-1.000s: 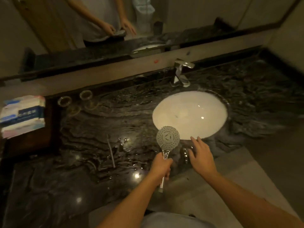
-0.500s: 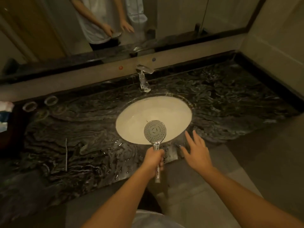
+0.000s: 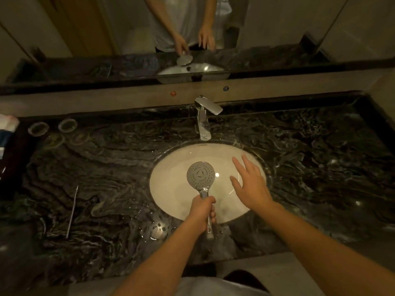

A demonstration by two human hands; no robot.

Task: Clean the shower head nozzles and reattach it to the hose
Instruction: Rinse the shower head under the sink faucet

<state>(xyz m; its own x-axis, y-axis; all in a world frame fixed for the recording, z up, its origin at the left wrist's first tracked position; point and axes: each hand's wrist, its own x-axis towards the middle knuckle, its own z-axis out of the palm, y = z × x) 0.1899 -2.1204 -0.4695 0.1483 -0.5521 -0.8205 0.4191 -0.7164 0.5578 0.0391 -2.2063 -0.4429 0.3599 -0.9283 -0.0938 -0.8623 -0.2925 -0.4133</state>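
Note:
A chrome shower head (image 3: 201, 175) with a round nozzle face turned up toward me is held over the white oval sink (image 3: 171, 189). My left hand (image 3: 202, 212) grips its handle, whose bare end sticks out below my fist with no hose on it. To the right of the head, my right hand (image 3: 251, 184) hovers above the basin with fingers spread and straight, holding nothing. No hose is in view.
A chrome faucet (image 3: 204, 119) stands behind the sink on the dark marble counter (image 3: 320, 167). A thin metal pin (image 3: 72, 211) lies on the counter at left. Two clear glasses (image 3: 52, 127) stand at back left. A mirror (image 3: 128, 28) runs along the back wall.
The view has shifted so the sink sits centred. My left hand has carried the shower head over the basin. My right hand has moved from the counter's front edge up over the sink.

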